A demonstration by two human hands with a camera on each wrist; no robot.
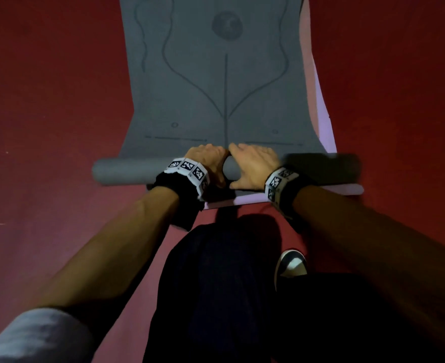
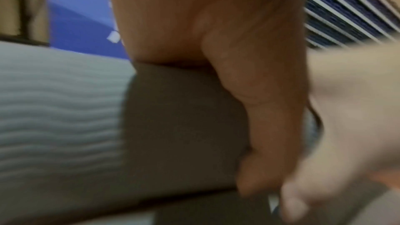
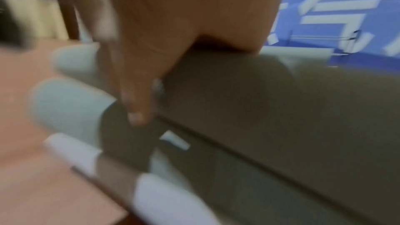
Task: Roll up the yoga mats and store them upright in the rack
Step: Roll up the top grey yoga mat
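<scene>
Left hand (image 1: 207, 163) and right hand (image 1: 255, 166) are sitting side by side on the rolled end of the grey yoga mat (image 1: 216, 82), fingers curled over the roll, thumbs behind it. The mat is lying partly rolled on a lilac mat (image 1: 323, 119) on the red floor (image 1: 53, 100).
</scene>
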